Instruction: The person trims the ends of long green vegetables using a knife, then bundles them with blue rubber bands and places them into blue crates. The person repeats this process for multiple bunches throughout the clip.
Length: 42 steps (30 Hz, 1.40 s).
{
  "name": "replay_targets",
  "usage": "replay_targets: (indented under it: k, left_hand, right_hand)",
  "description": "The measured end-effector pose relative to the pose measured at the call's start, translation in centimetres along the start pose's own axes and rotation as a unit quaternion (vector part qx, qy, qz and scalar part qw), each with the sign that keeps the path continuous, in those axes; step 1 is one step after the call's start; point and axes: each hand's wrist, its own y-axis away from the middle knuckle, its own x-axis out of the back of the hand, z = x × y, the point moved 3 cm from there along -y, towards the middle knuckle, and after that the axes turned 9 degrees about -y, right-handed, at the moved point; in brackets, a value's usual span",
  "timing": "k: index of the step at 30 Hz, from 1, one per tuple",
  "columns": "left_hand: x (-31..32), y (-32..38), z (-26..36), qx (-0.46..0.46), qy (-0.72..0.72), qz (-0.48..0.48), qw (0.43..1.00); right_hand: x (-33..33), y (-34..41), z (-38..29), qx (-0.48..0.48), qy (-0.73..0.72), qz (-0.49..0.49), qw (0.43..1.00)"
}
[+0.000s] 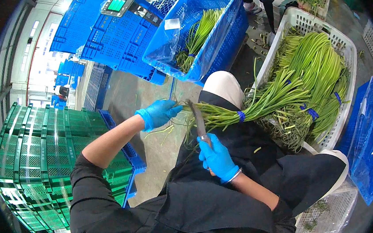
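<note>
A bundle of long green stalks, apparently garlic scapes [260,111], lies across my lap, tied with a blue band [241,116]. Its thin ends point left, where my gloved left hand [162,112] grips their tips. My gloved right hand [217,157] is closed around the handle of a curved knife [198,121], whose blade lies against the thin ends just right of my left hand. More banded bundles [315,64] fill a white plastic crate [351,52] at the right.
Ahead stands a blue crate [235,31] lined with clear plastic, holding a bundle, beside a digital scale [121,0]. Green crates [57,151] are stacked at left. A blue plastic-lined crate [368,132] and a white one [323,225] with scraps stand at right. Other people are partly visible in the distance.
</note>
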Motion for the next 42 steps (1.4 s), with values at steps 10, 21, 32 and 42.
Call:
replay_targets:
  k: [10,21,32,42]
  left_hand:
    - [-0.3,0.9,1.4,-0.044,-0.134,0.279,0.950]
    - [1.1,0.8,-1.3,-0.072,0.009,0.174,0.982]
    - [2.1,1.2,1.6,-0.097,-0.031,0.152,0.983]
    - [2.5,-6.4,9.6,-0.269,0.129,0.076,0.951]
  right_hand:
    - [-0.1,1.1,0.0,-0.072,0.114,-0.018,0.991]
    - [0.9,1.8,-1.0,0.004,-0.031,0.029,0.999]
    - [-1.7,-3.4,1.9,-0.167,0.042,-0.058,0.983]
    - [5.0,-1.7,2.6,-0.033,0.092,-0.028,0.995]
